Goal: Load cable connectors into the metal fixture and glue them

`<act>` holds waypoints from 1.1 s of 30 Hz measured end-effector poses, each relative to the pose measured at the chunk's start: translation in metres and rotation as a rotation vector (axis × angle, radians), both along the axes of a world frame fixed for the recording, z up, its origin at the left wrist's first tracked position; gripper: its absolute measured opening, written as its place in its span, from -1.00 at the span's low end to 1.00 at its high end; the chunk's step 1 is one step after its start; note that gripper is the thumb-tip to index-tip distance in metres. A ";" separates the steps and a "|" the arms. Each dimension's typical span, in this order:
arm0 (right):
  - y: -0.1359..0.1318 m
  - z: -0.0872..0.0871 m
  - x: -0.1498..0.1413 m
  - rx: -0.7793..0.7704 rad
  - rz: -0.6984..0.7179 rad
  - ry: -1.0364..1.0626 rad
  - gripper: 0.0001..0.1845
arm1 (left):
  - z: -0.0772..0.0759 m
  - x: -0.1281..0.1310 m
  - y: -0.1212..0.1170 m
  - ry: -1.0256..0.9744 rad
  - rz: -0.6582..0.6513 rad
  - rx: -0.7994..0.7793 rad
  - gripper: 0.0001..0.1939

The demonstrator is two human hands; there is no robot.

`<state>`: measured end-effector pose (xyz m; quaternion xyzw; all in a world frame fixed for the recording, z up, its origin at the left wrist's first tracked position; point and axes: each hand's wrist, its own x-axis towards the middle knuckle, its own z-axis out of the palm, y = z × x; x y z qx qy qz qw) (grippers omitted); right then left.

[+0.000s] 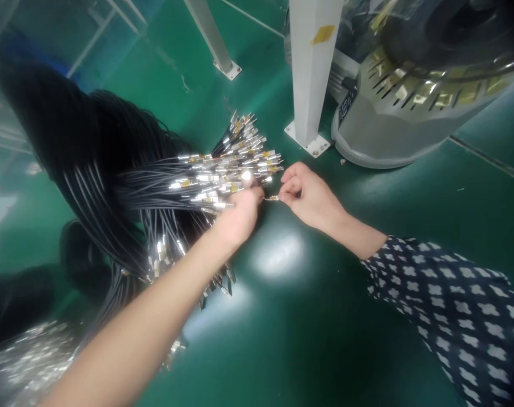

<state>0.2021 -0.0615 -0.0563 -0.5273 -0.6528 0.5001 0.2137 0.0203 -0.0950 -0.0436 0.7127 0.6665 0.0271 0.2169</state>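
A thick bundle of black cables (pixel 155 175) hangs from the upper left, its many ends carrying shiny metal connectors (pixel 243 144). My left hand (pixel 242 212) is closed at the lower edge of these ends, fingers pinched round one cable whose connector (pixel 272 198) sticks out to the right. Just right of it, my right hand (pixel 305 192) has thumb and forefinger pinched at the tip of that same connector. Whatever lies inside the fingertips is too small to make out.
Two white metal posts (pixel 311 73) with bolted foot plates stand on the green floor (pixel 324 316). A large grey round machine (pixel 392 130) sits at the upper right. More cable ends (pixel 36 356) with metal tips lie blurred at the lower left.
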 end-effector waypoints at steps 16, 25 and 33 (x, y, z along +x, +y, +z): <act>-0.005 -0.002 -0.018 0.368 0.215 -0.357 -0.75 | 0.005 -0.010 0.004 -0.095 -0.052 -0.060 -0.83; -0.010 -0.001 -0.002 0.401 0.177 -0.351 -0.64 | 0.011 -0.010 0.011 -0.165 -0.048 -0.104 -0.88; -0.013 -0.003 0.001 0.291 0.066 -0.176 -0.83 | 0.005 -0.013 0.010 -0.263 0.053 -0.164 -0.88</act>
